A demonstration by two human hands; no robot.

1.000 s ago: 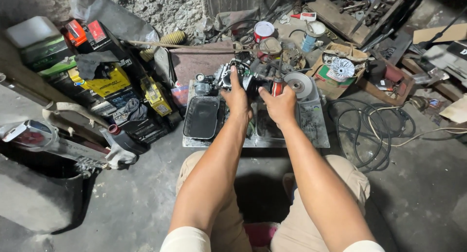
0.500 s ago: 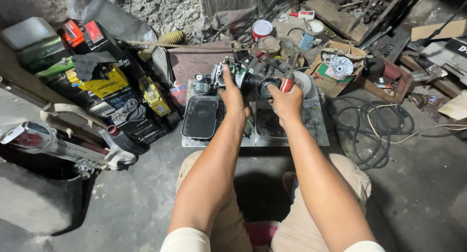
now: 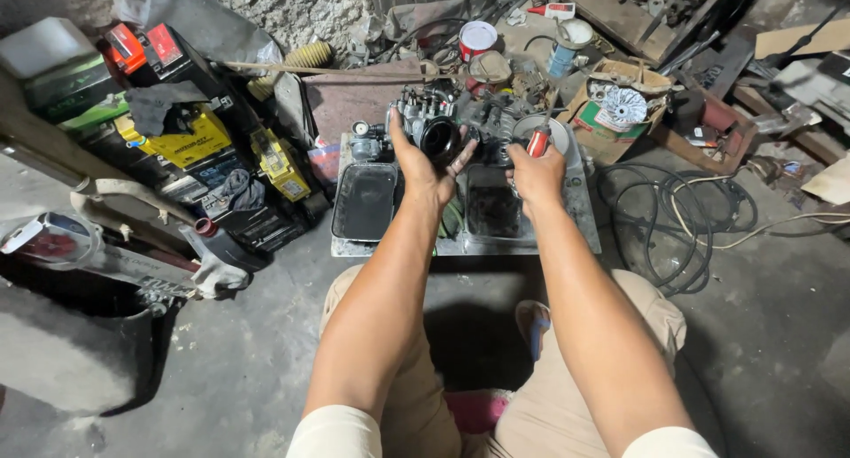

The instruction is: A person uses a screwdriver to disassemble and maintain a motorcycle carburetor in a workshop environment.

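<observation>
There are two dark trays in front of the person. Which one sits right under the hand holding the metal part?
The right-hand tray, lying between the two forearms below the left hand and its carburetor. The other tray lies off to the left, clear of both arms.

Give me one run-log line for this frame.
left hand: holds carburetor | right hand: grips red-handled screwdriver | below: metal tray
</observation>
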